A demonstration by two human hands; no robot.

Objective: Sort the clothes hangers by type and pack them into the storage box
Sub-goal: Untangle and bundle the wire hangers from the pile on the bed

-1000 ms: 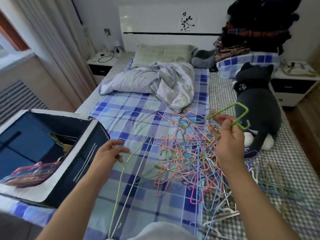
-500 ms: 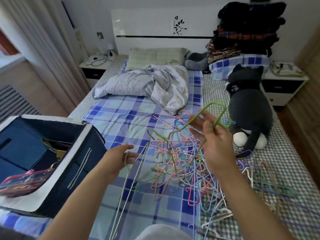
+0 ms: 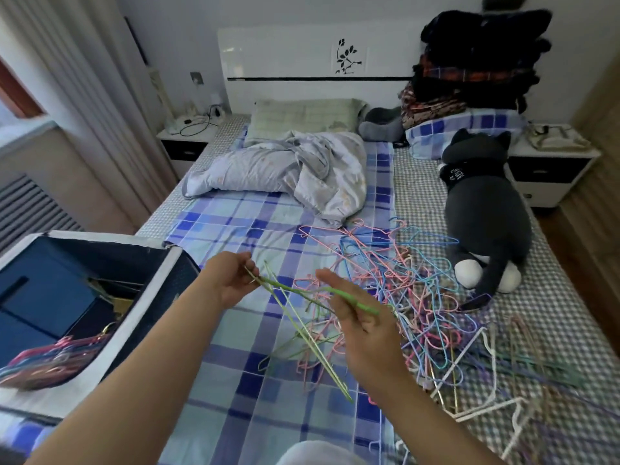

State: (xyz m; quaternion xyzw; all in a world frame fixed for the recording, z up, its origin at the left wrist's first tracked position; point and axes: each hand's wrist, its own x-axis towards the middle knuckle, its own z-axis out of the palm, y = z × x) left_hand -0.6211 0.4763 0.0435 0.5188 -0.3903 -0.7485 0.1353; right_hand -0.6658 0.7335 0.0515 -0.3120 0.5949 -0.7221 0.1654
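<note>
Hangers of green wire [image 3: 302, 317] span both hands above the plaid bedsheet [image 3: 235, 229]: left hand [image 3: 231, 280] pinches one end, right hand [image 3: 362, 323] grips the other. Tangled hanger pile [image 3: 402, 280] lies just beyond; storage box [image 3: 147, 290] sits left.

A big messy pile of thin wire hangers [image 3: 402, 290] in pink, blue, purple and white lies tangled on the bed, just beside the dark blue storage box [image 3: 100, 297]'s far right. A few green hangers [image 3: 302, 317] are up in the air between the box and the pile, tilted, with long ends pointing down. The box is open, and a bunch of pink and red hangers [image 3: 50, 360] lies inside it at its near end.
</note>
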